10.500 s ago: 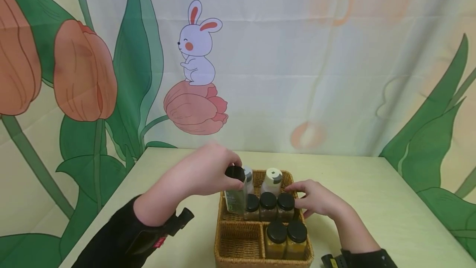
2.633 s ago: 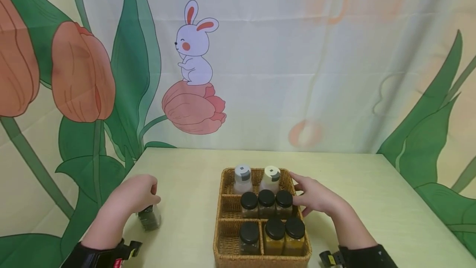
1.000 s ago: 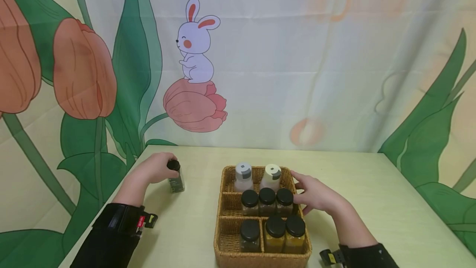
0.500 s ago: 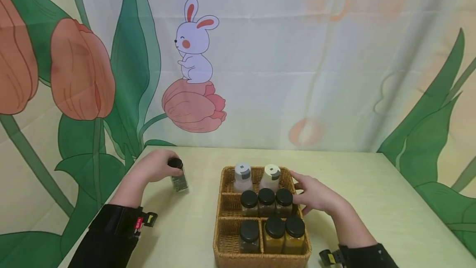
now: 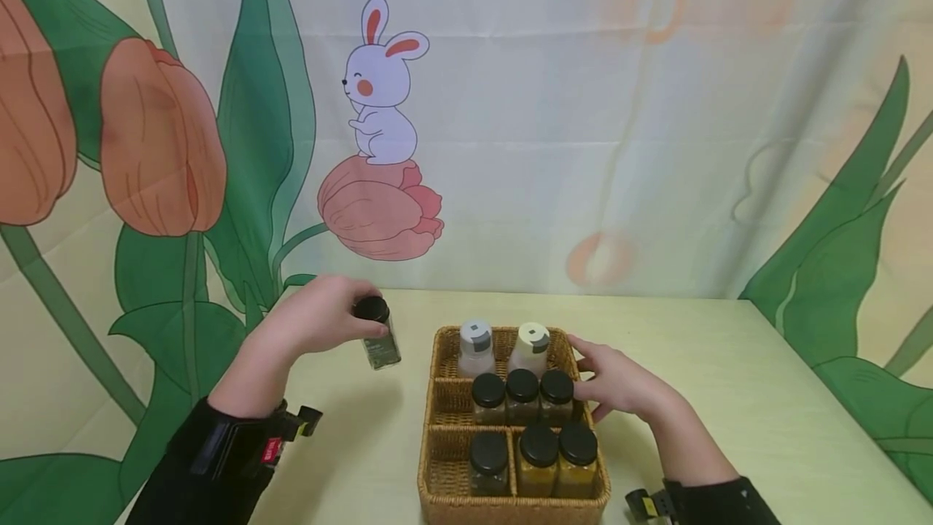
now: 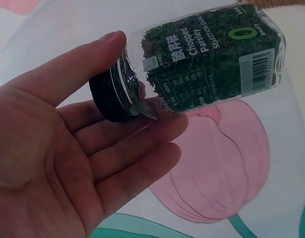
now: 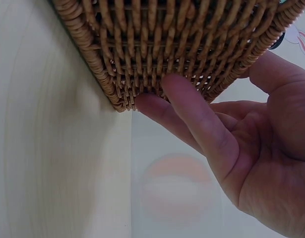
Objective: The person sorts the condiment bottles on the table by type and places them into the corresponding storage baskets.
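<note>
My left hand [image 5: 321,318] holds a clear jar of chopped parsley [image 6: 207,59] by its black cap [image 5: 372,309], thumb on one side and fingers on the other. In the head view the jar [image 5: 382,347] hangs tilted above the table, left of the wicker basket [image 5: 430,460]. The left wrist view shows green flakes and a printed label through the glass. My right hand [image 5: 627,383] holds the basket's right side. In the right wrist view, fingers press the outer woven wall [image 7: 142,44], while the thumb reaches over the rim, its tip hidden.
Two pale-capped bottles [image 5: 477,351] stand in the back compartment. Three black-lidded jars [image 5: 523,397] line the middle one. One dark jar [image 5: 489,464] stands front left, and two yellow-brown jars [image 5: 539,468] front right. A printed curtain [image 5: 510,144] hangs behind the table [image 5: 729,395].
The left hand took the parsley jar from the table's left side, and has just lifted it and carried it right toward the basket. Earlier, a dark jar appeared front left. The right hand stays put.
</note>
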### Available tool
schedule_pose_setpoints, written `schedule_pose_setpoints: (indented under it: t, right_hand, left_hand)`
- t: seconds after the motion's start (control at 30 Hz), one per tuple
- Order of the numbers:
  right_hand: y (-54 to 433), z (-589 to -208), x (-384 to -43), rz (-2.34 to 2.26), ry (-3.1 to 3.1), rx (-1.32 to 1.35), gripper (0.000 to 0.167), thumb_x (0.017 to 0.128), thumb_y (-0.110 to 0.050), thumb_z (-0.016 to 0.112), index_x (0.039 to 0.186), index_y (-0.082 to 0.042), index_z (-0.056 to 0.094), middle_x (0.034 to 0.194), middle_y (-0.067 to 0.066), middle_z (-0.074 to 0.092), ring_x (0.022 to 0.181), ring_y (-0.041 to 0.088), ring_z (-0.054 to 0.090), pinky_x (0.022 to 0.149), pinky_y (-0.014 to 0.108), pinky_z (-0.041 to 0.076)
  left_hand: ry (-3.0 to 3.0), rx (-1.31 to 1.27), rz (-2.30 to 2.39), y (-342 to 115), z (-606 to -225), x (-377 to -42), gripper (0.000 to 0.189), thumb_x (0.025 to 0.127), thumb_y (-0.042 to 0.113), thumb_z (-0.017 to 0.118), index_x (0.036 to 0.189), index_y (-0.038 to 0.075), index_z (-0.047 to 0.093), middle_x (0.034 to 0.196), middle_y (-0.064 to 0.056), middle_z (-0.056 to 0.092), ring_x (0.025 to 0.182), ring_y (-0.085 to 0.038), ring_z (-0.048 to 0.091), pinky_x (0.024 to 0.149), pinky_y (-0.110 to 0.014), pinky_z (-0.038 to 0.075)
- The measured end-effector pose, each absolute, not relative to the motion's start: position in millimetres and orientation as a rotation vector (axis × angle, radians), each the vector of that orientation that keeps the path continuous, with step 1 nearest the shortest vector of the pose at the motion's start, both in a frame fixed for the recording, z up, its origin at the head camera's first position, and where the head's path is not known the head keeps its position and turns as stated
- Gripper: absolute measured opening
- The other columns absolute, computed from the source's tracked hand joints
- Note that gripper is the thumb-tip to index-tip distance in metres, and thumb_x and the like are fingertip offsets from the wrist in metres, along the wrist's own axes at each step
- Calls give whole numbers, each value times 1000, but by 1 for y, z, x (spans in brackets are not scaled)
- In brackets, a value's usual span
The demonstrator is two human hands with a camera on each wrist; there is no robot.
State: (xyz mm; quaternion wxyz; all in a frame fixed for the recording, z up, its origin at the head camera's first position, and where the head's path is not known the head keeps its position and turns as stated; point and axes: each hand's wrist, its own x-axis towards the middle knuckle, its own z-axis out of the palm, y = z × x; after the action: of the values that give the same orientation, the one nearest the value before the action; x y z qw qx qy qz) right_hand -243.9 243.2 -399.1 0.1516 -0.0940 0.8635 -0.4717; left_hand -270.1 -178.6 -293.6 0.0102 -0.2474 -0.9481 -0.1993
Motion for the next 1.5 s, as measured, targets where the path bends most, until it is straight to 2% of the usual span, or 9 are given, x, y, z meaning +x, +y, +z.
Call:
schedule_pose_setpoints:
  t: [0.3, 0.5, 0.73, 0.97, 1.27, 1.5]
  right_hand:
    - [242, -399, -244, -1339, 2495, -268, 90, 90, -5, 73, 162, -4, 21, 147, 40, 39, 119, 45, 60, 57, 44, 59]
    - [242, -398, -243, -1337, 2491, -267, 90, 90, -6, 74, 162, -4, 21, 147, 40, 39, 117, 43, 62, 57, 45, 59]
    - [242, -399, -243, -1331, 2494, -266, 90, 90, -7, 74, 162, -4, 21, 146, 41, 40, 113, 41, 65, 57, 45, 59]
    - [242, -400, -244, -1330, 2495, -264, 91, 90, -6, 74, 163, -4, 20, 146, 41, 40, 112, 40, 65, 57, 46, 59]
    - [242, -397, -243, -1328, 2499, -266, 90, 90, -7, 74, 162, -4, 20, 146, 42, 39, 112, 41, 65, 57, 46, 59]
    - [242, -398, -243, -1331, 2493, -266, 91, 90, -9, 75, 162, -3, 20, 147, 41, 39, 113, 41, 65, 57, 45, 59]
  left_hand:
    - [-2912, -946, -642, -153, -272, -237, 15, 85, 29, 83, 88, 24, 70, 74, 12, 62, 63, -11, 54, 58, -32, 47]
    - [-2849, -1078, -579, -141, -267, -221, 16, 84, 29, 84, 87, 27, 68, 72, 15, 60, 64, -7, 54, 59, -30, 48]
    - [-2822, -1178, -585, -130, -269, -201, 20, 83, 29, 85, 93, 23, 69, 73, 18, 60, 63, -3, 55, 61, -28, 50]
    - [-2830, -1269, -612, -122, -272, -187, 20, 83, 31, 85, 92, 22, 69, 72, 19, 59, 60, -2, 55, 59, -26, 49]
    - [-2896, -1310, -624, -112, -278, -180, 24, 84, 32, 85, 96, 17, 71, 71, 17, 58, 59, -2, 53, 57, -24, 48]
    - [-2942, -1327, -616, -105, -288, -180, 23, 84, 31, 84, 93, 16, 69, 66, 15, 56, 55, -2, 50, 53, -23, 45]
